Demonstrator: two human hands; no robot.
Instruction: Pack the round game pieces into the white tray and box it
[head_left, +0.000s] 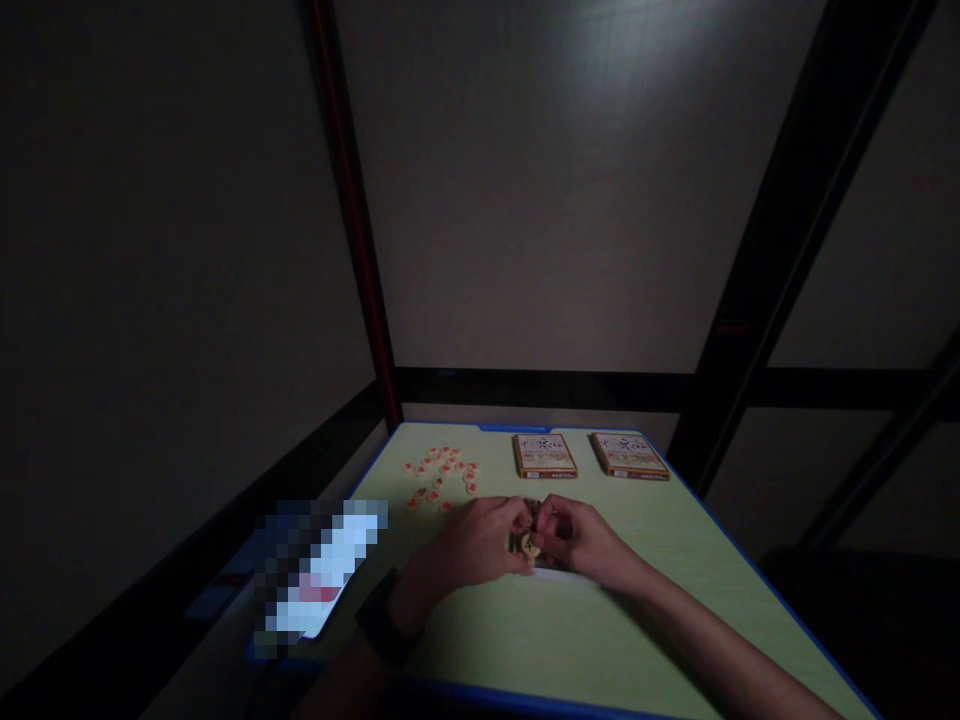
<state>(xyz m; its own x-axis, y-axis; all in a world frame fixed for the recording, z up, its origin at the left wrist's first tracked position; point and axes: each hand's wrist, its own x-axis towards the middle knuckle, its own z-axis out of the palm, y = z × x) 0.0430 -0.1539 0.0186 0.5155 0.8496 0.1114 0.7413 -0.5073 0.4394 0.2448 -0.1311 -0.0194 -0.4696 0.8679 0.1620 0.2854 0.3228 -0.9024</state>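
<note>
My left hand (480, 540), with a dark band on its wrist, is curled with its fingers and thumb around a round Chinese chess piece (530, 546) with a dark mark. From the right, my right hand (576, 538) meets it, fingers bent in a pinch and the thumb at the piece's edge. What lies inside this pinch is hidden. Beneath both hands is a dark, low box (556, 572) with a pale front edge, mostly covered by them. Several loose round chess pieces (448, 468) with red marks are scattered beyond my left hand.
Two flat printed boxes, a left one (545, 455) and a right one (628, 455), lie at the far side of the green, blue-edged table (675, 620). A bright, pixelated flat object (330, 575) is at the left edge. Walls stand behind and to the left.
</note>
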